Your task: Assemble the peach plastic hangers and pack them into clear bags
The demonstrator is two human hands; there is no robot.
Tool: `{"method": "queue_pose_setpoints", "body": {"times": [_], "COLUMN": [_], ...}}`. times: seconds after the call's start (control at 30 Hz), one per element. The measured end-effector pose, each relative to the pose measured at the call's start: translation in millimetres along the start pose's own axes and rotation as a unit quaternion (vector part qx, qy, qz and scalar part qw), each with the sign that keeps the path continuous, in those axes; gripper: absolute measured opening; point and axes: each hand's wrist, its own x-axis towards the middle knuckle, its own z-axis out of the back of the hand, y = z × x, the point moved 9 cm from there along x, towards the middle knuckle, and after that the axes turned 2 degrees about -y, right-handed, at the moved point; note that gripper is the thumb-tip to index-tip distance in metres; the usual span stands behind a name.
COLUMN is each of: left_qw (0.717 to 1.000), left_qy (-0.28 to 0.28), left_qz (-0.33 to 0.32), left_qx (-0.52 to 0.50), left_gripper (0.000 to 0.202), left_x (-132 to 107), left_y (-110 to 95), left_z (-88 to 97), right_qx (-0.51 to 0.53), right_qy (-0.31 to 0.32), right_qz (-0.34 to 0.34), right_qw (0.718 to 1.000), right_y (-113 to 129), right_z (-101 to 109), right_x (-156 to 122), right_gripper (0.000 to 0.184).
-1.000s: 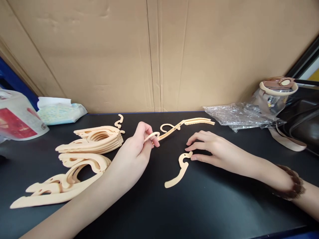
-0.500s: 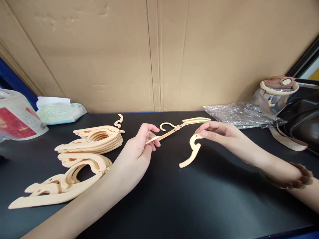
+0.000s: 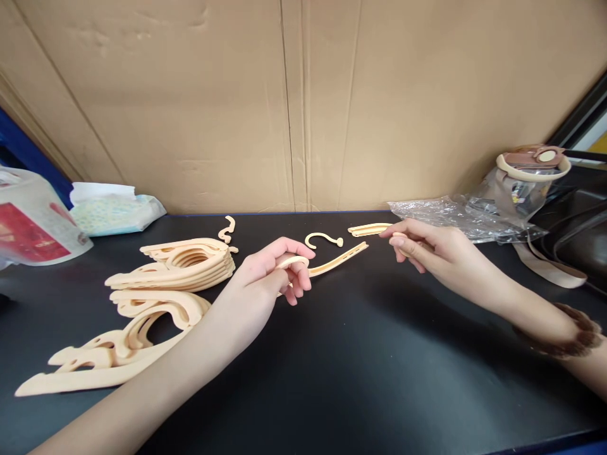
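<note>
My left hand (image 3: 277, 275) is closed on pale beige plastic hanger parts. From its fingers a slotted, gently curved hanger arm (image 3: 339, 259) sticks out to the right, and a curved piece (image 3: 294, 260) shows between thumb and forefinger. My right hand (image 3: 420, 244) is pinched, thumb against forefinger; a pale bit shows at the tips, too small to name. Behind the hands lie a loose hanger hook (image 3: 325, 238) and another hanger arm (image 3: 367, 229), its right end hidden by my right fingers.
Two stacks of folded hangers (image 3: 190, 262) (image 3: 123, 373) are on the left, with a small curved part (image 3: 228, 227) behind. A tape roll (image 3: 38, 218), tissue pack (image 3: 116, 212), clear plastic wrap (image 3: 436, 215) and strapped bottle (image 3: 526, 183) stand around. Cardboard (image 3: 213, 107) closes the back.
The curved part that hung from my right hand no longer shows there; a curved piece now shows in my left. The slotted arm has dropped nearer, away from the hook.
</note>
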Motion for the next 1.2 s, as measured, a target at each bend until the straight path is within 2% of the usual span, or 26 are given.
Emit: {"method": "queue_pose_setpoints", "body": {"times": [0.1, 0.33, 0.57, 0.73, 0.83, 1.0, 1.2], "left_qw": [1.000, 0.999, 0.998, 0.995, 0.994, 0.988, 0.981], "left_qy": [0.000, -0.007, -0.009, -0.010, -0.008, -0.011, -0.001], "left_qz": [0.000, 0.012, 0.024, 0.037, 0.040, 0.073, 0.086], "left_qx": [-0.012, -0.029, -0.057, -0.089, -0.105, -0.135, -0.172], "left_gripper": [0.025, 0.026, 0.025, 0.026, 0.028, 0.022, 0.021], "left_x": [-1, -1, -1, -3, -3, -1, 1], "left_y": [-4, -3, 0, 0, 2, 11, 16], "left_z": [-1.4, 0.2, 0.8, 0.0, 0.5, 1.4, -0.8], "right_qx": [-0.033, -0.036, -0.112, -0.148, -0.136, -0.120, -0.171], "right_qy": [0.024, 0.053, 0.098, 0.103, 0.107, 0.114, 0.109], "right_qz": [0.007, 0.019, 0.043, 0.057, 0.067, 0.071, 0.107], "right_qw": [0.999, 0.998, 0.988, 0.982, 0.983, 0.984, 0.973], "right_y": [1, -2, -3, -6, -4, -2, 1], "right_z": [-4, -9, -14, -17, -17, -15, -16], "right_x": [-1, 0, -1, 0, -1, -1, -2], "right_gripper": [0.036, 0.045, 0.038, 0.054, 0.050, 0.044, 0.042]}}
